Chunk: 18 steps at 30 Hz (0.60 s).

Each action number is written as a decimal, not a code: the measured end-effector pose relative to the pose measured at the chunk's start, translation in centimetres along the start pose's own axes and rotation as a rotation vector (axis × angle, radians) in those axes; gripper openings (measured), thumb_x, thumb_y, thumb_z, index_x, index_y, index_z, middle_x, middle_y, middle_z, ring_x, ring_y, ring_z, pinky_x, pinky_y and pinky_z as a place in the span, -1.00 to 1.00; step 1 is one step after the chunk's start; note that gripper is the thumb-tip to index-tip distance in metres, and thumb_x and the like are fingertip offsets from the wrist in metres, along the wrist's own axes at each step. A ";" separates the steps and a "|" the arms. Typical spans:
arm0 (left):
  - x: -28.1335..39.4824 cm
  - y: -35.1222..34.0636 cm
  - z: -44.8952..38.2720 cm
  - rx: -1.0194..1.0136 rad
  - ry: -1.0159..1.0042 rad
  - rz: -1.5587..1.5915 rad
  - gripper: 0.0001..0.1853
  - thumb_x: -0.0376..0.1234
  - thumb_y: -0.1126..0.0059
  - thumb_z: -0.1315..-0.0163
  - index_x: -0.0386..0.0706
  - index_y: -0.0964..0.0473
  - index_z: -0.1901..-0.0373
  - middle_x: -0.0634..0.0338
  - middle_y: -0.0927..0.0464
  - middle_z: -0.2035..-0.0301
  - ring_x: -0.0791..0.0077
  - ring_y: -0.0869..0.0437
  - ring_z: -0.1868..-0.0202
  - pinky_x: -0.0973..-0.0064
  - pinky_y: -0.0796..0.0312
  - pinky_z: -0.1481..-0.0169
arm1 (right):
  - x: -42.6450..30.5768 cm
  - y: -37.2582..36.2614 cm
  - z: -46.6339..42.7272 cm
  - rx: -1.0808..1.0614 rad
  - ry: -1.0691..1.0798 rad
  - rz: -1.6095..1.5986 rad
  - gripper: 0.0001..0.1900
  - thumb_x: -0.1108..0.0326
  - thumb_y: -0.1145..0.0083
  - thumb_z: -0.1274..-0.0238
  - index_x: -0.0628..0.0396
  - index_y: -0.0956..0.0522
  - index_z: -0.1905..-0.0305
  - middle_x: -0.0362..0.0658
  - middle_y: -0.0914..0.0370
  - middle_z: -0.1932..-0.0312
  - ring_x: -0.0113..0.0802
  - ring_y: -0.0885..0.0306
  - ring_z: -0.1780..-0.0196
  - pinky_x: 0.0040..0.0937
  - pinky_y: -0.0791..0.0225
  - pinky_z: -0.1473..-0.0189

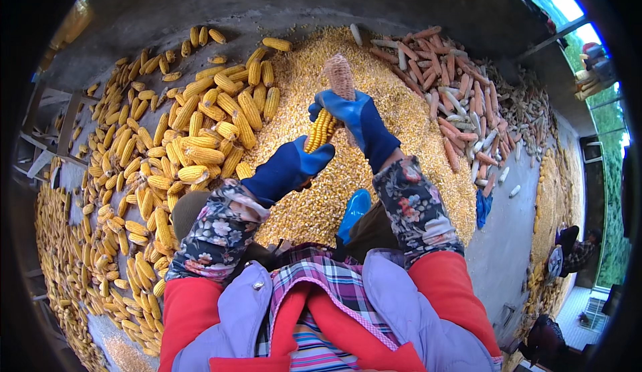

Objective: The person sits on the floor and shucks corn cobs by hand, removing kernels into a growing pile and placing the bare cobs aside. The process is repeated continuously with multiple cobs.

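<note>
My left hand (291,169), in a blue coated glove, is closed around the lower end of a yellow corn ear (321,132). The ear's kernels show between my two hands. My right hand (360,116), gloved alike, grips a bare pinkish corn cob (341,77), which sticks up past the fingers. Where cob and ear meet is hidden by the right glove. Under both hands spreads a large heap of loose corn kernels (301,211). A blue boot (355,209) rests on the kernels below my right hand.
Unshelled corn ears (200,136) are piled on the left. Stripped cobs (451,86), pink and white, form a heap at the far right. A blue glove (483,207) lies on the concrete floor (501,236). A person (577,251) is at the right edge, beside more corn.
</note>
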<state>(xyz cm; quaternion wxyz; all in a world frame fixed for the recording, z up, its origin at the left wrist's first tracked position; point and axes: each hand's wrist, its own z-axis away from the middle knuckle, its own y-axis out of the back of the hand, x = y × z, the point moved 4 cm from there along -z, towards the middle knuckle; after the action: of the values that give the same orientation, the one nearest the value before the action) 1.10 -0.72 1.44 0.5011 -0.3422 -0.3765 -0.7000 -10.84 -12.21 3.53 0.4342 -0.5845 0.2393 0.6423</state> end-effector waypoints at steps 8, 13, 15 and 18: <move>-2.9 0.8 -1.8 0.438 -0.287 -0.457 -0.40 0.16 -0.30 -0.25 -0.24 -0.54 0.15 -0.09 -0.64 0.47 0.03 -0.75 0.39 0.15 -0.52 0.31 | 1.6 0.3 -1.5 -0.068 0.062 0.008 -0.58 0.25 -0.18 -0.40 0.29 -0.52 -0.22 0.06 -0.67 -0.03 -0.19 -0.68 -0.09 -0.24 -0.51 -0.20; 1.2 1.5 1.0 -0.160 -0.073 0.396 -0.36 0.21 -0.04 -0.42 -0.22 -0.57 -0.04 0.17 -0.60 0.45 0.41 -0.71 0.41 0.45 -0.52 0.39 | -3.9 2.1 0.5 -0.195 0.248 -0.137 -0.39 0.03 0.03 -0.56 0.28 -0.35 -0.46 0.09 -0.48 -0.38 -0.12 -0.41 -0.47 -0.15 -0.24 -0.51; 1.3 1.5 1.7 -0.255 -0.120 0.421 -0.29 0.26 0.08 -0.45 -0.23 -0.55 -0.10 0.16 -0.62 0.42 0.41 -0.70 0.43 0.47 -0.50 0.39 | -4.5 1.7 1.1 -0.274 0.293 -0.133 -0.35 -0.03 0.11 -0.59 0.31 -0.33 -0.47 0.12 -0.44 -0.41 -0.07 -0.38 -0.49 -0.10 -0.20 -0.53; 2.0 1.2 2.6 -0.424 -0.124 0.480 -0.24 0.31 0.05 -0.40 -0.23 -0.52 -0.14 0.14 -0.62 0.36 0.40 -0.68 0.40 0.48 -0.51 0.32 | -4.7 0.7 1.9 -0.478 0.358 -0.063 -0.34 -0.04 0.11 -0.57 0.33 -0.33 -0.46 0.16 -0.43 -0.42 -0.02 -0.38 -0.49 -0.06 -0.19 -0.53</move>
<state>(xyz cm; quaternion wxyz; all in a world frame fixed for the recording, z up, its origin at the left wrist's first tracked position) 1.96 0.42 4.69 0.5455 -0.5598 -0.1609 -0.6027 -12.72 -12.30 8.25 0.2548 -0.7812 0.1359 0.5534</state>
